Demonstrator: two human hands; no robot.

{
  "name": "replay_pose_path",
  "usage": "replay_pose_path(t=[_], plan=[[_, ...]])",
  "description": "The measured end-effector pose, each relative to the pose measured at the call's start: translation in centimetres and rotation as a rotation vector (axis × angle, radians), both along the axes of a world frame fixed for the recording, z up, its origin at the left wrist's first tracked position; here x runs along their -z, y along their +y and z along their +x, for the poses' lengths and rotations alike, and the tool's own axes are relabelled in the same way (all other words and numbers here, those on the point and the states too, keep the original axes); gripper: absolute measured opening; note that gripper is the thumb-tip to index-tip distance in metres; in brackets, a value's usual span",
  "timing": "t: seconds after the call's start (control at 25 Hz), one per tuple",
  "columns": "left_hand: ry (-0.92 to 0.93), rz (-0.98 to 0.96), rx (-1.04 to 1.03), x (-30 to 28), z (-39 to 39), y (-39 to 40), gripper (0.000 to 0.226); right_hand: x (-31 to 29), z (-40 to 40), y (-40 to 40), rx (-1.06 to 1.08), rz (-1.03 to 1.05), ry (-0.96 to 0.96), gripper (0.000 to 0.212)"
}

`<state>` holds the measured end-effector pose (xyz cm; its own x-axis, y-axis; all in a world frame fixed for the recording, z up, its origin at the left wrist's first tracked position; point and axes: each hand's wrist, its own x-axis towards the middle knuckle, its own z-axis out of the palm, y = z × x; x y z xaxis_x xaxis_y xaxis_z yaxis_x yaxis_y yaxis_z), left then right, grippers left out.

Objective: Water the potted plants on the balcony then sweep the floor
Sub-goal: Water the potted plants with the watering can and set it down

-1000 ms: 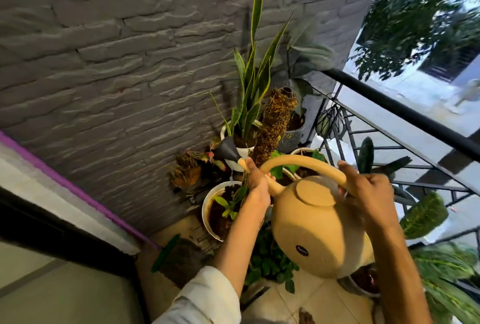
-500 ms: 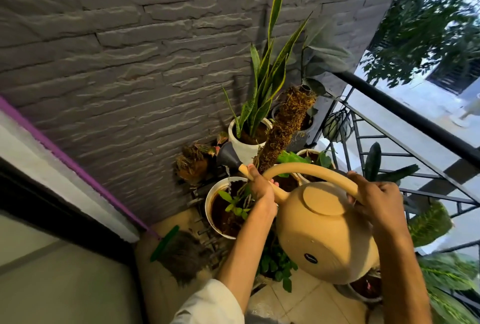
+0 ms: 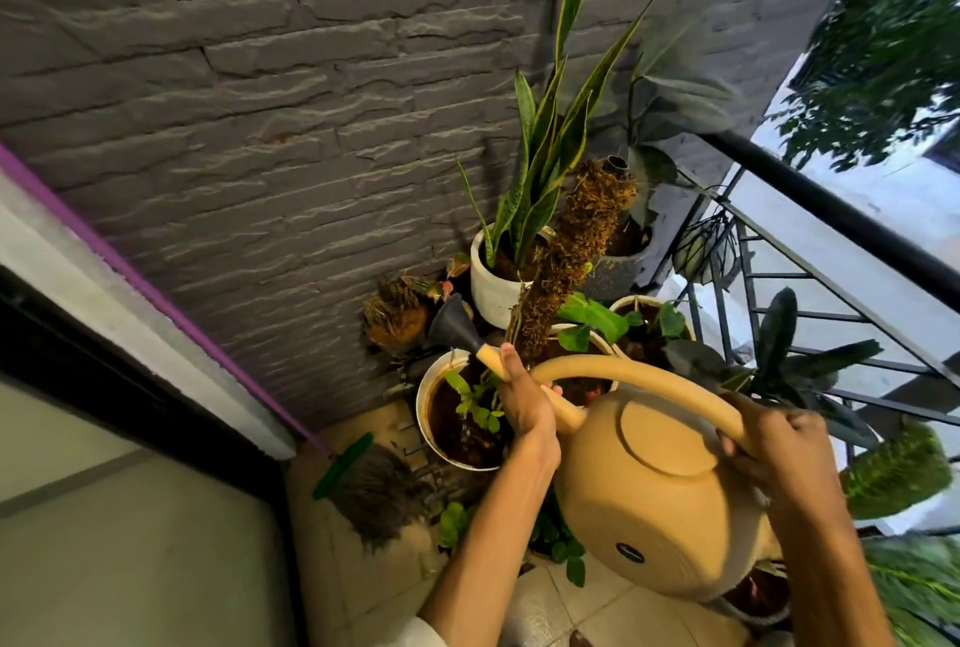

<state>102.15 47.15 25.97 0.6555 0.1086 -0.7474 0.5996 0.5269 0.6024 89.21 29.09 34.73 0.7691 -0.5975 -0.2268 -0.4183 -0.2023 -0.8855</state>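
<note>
Closest to the camera, lower right, the right hand [image 3: 779, 449] curls round the handle of the tan watering can [image 3: 660, 501]; the left hand [image 3: 524, 402] wraps its spout mid-frame. The grey rose [image 3: 452, 327] hangs over a white pot [image 3: 423, 402]. A moss pole [image 3: 566, 262] leans just beside the spout, snake plant [image 3: 545, 137] behind. Broom [image 3: 363, 485] lower centre-left, railing [image 3: 841, 220] far right.

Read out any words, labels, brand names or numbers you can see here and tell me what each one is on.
Watering can: a small dark oval badge low on its side, surely a brand mark, but too small and blurred to read.
Nothing else carries text: no writing shows on the white pot, the brick wall or the railing.
</note>
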Motion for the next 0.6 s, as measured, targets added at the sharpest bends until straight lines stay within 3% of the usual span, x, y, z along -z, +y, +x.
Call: replay_pose_path(t=[0.6], plan=[[-0.06, 0.032, -0.129, -0.6, -4.9, -4.2, 0.066, 0.7, -1.6, -5.0, -0.065, 0.064, -0.024, 0.036]])
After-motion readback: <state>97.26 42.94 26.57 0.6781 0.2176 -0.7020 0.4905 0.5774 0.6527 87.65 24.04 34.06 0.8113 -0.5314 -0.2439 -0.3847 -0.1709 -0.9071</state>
